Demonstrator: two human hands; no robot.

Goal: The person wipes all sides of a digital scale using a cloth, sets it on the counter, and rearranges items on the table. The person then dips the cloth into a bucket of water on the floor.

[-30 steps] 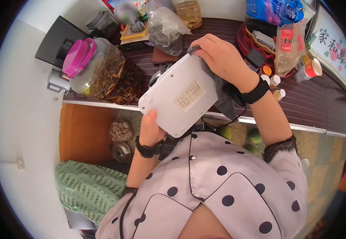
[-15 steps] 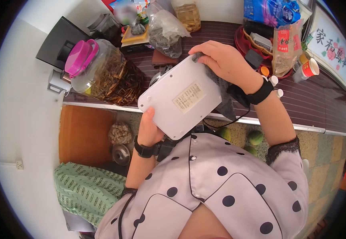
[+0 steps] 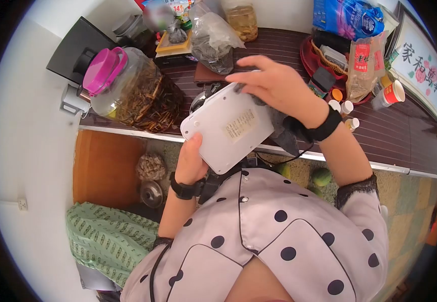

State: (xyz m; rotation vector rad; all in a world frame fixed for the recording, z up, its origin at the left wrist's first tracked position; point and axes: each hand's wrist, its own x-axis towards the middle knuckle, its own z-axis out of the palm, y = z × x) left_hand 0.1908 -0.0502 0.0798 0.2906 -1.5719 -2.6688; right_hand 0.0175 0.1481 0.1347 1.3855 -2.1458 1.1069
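Note:
My left hand (image 3: 190, 162) grips the lower left corner of a flat white device (image 3: 213, 138), its thumb on the face toward me. This face carries a printed label (image 3: 240, 126) and small round feet or screw holes at the corners. The device is tilted above the counter's front edge. At its upper right edge, my right hand (image 3: 281, 93) presses a dark grey cloth (image 3: 285, 135) against it, some fingers stretched out. Part of the cloth hangs down beside the device. The far side of the device is hidden.
On the dark striped counter (image 3: 379, 136) stand a large pink-lidded jar (image 3: 143, 105), a plastic bag (image 3: 213, 48), a red tray (image 3: 306, 58) with a basket, several small bottles and a paper cup (image 3: 393, 93). A framed picture (image 3: 422, 63) leans right. Melons (image 3: 321, 176) lie below.
The white device has tipped, so its labelled face looks foreshortened. My right hand has shifted slightly along the upper edge with the cloth, its fingers more spread. My left hand keeps its hold.

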